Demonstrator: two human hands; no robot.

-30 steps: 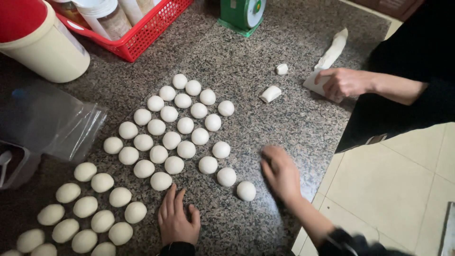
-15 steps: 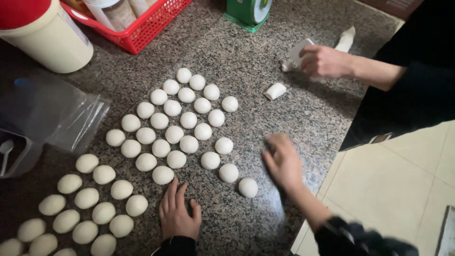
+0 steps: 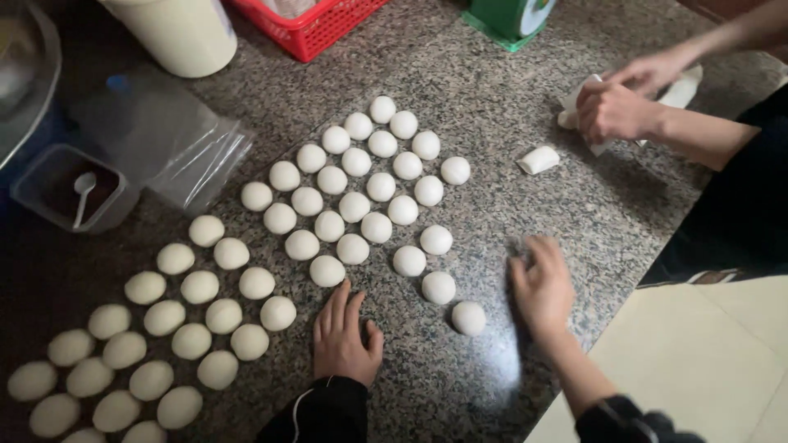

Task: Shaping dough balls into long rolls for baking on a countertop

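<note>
My left hand (image 3: 345, 336) lies flat on the speckled granite counter (image 3: 492, 90), fingers slightly apart and holding nothing, just below a round white dough ball (image 3: 327, 271). My right hand (image 3: 542, 287) presses palm-down on the counter, slightly blurred; whatever is under the palm is hidden. The nearest dough ball (image 3: 469, 317) sits just left of it. Several rows of dough balls (image 3: 355, 206) fill the middle of the counter, and another group (image 3: 164, 318) lies at the lower left.
Another person's two hands (image 3: 616, 102) hold a white dough strip (image 3: 683, 89) at the top right, with a cut dough piece (image 3: 538, 159) beside them. A red basket (image 3: 316, 29), white canister (image 3: 176, 33), green scale (image 3: 509, 18), plastic bags (image 3: 164, 139) and a tub with a spoon (image 3: 70, 190) line the back and left.
My right hand has shifted to the right along the counter. The other person's hands came together on the dough strip. My left hand stayed flat in place.
</note>
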